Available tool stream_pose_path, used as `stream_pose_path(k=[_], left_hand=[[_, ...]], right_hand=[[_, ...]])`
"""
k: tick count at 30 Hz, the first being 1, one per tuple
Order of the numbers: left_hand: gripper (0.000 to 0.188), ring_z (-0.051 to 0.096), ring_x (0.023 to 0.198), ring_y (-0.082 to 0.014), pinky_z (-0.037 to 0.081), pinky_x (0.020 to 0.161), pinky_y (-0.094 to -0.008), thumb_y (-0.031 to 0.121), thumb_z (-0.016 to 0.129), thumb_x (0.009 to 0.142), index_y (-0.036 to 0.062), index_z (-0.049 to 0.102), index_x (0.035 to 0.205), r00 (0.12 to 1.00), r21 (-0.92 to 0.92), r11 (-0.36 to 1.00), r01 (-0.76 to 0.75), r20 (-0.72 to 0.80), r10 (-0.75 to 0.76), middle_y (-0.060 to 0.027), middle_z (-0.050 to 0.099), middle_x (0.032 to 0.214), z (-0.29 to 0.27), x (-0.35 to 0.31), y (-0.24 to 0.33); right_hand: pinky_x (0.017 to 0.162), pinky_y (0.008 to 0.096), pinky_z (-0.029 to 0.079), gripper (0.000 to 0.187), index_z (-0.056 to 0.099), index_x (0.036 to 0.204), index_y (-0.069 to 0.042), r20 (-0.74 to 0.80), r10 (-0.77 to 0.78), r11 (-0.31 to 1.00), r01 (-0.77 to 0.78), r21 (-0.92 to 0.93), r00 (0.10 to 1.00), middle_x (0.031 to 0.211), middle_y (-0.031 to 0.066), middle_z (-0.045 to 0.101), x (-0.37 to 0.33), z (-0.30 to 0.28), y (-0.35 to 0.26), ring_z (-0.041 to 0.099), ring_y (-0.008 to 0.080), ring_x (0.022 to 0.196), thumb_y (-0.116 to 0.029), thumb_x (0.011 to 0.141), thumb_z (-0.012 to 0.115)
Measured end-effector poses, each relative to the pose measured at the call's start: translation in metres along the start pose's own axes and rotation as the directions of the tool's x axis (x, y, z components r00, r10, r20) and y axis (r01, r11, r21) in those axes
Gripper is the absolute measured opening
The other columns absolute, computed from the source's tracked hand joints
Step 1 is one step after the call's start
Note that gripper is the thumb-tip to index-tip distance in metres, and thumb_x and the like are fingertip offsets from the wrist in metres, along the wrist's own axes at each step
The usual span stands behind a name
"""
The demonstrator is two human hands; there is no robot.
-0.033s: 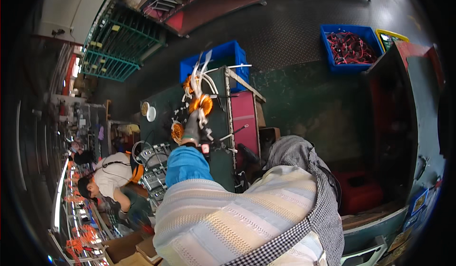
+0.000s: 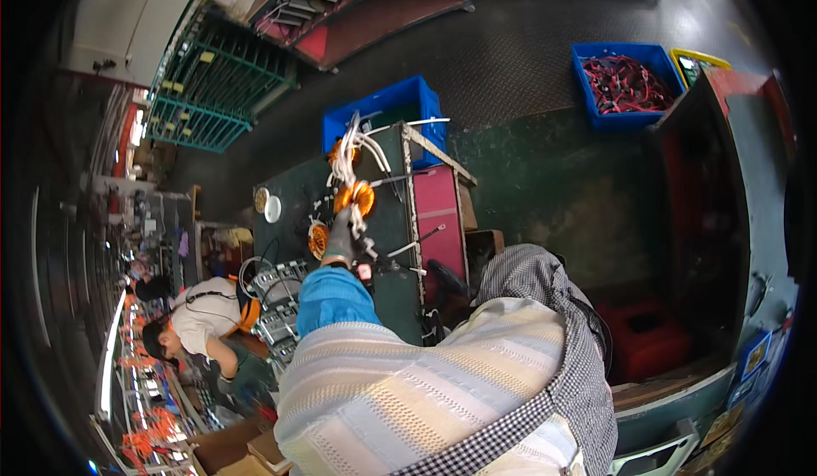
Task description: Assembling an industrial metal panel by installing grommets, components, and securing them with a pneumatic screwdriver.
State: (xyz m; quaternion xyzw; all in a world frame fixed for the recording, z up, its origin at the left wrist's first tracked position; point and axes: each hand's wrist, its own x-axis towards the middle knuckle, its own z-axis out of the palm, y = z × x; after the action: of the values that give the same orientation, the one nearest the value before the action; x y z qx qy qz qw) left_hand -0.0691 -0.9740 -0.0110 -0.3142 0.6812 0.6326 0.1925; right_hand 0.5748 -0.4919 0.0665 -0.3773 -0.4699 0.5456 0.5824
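My left hand (image 2: pixel 340 239), in a grey glove below a blue sleeve, reaches over the dark green workbench. Its fingers are closed on a ring-shaped copper coil (image 2: pixel 356 199), partly hiding their grip. White leads (image 2: pixel 347 165) stretch from around this coil toward the far end of the bench. A second copper coil (image 2: pixel 317 239) lies just left of the hand, and another orange coil (image 2: pixel 339 152) sits beyond it, partly covered by the leads. Small white and black pieces are scattered around. My right hand does not show.
A blue crate (image 2: pixel 379 102) stands past the bench's far end. Another blue crate (image 2: pixel 625 85) on the floor holds red and black wires. White round lids (image 2: pixel 272 210) and metal units (image 2: pixel 274 306) are on the left. A co-worker (image 2: pixel 204 319) bends over farther left.
The held coil has shifted slightly left and down, and turned. The white leads, raised and blurred before, now hang lower and bunched. The co-worker has moved a little.
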Motion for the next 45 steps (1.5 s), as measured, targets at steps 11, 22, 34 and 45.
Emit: stream_pose_path(k=[11, 22, 34, 45], left_hand=[[0.025, 0.062, 0.089, -0.0306, 0.049, 0.076, -0.0415, 0.033, 0.056, 0.089, 0.011, 0.064, 0.098, 0.975, 0.915, 0.349, -0.201, 0.152, 0.163, -0.014, 0.064, 0.09, 0.07, 0.112, 0.056], [0.036, 0.062, 0.101, -0.0343, 0.048, 0.086, -0.04, 0.035, 0.059, 0.087, 0.004, 0.066, 0.104, -0.245, -0.3, -0.294, -0.908, 0.946, -0.21, -0.0189, 0.066, 0.105, 0.556, -0.301, -0.081], [0.057, 0.059, 0.113, -0.0333, 0.045, 0.097, -0.0395, 0.044, 0.062, 0.077, 0.0086, 0.063, 0.122, -0.566, -0.61, -0.172, -0.774, 0.787, -0.245, -0.0179, 0.063, 0.121, 0.882, -0.66, -0.253], [0.056, 0.062, 0.11, -0.0312, 0.05, 0.092, -0.039, 0.04, 0.08, 0.066, 0.0113, 0.068, 0.113, -0.455, -0.68, -0.394, -0.618, 0.719, -0.526, -0.0153, 0.066, 0.117, 1.013, -0.771, -0.401]], right_hand=[[0.094, 0.0341, 0.047, 0.057, 0.045, 0.133, -0.008, -0.36, -0.101, 0.995, 0.089, -0.05, 0.927, 0.121, 0.0081, 0.057, -0.202, -0.067, -0.128, 0.057, 0.0202, 0.104, -0.011, 0.08, 0.068], [0.078, 0.0333, 0.053, 0.062, 0.051, 0.119, -0.005, -0.582, -0.073, 0.996, 0.092, 0.002, 0.81, 0.111, 0.0125, 0.058, -0.263, 0.013, -0.144, 0.06, 0.0242, 0.099, -0.007, 0.067, 0.085], [0.056, 0.0239, 0.047, 0.049, 0.052, 0.121, -0.005, -0.875, -0.386, 0.835, -0.293, -0.466, 0.291, 0.102, 0.0072, 0.058, -0.205, 0.057, -0.11, 0.057, 0.0105, 0.073, -0.002, 0.075, 0.07], [0.053, 0.0235, 0.029, 0.024, 0.06, 0.114, -0.002, -0.797, -0.491, 0.868, -0.271, -0.416, -0.35, 0.069, -0.0052, 0.045, -0.2, 0.072, -0.082, 0.036, 0.0047, 0.055, -0.011, 0.092, 0.06]])
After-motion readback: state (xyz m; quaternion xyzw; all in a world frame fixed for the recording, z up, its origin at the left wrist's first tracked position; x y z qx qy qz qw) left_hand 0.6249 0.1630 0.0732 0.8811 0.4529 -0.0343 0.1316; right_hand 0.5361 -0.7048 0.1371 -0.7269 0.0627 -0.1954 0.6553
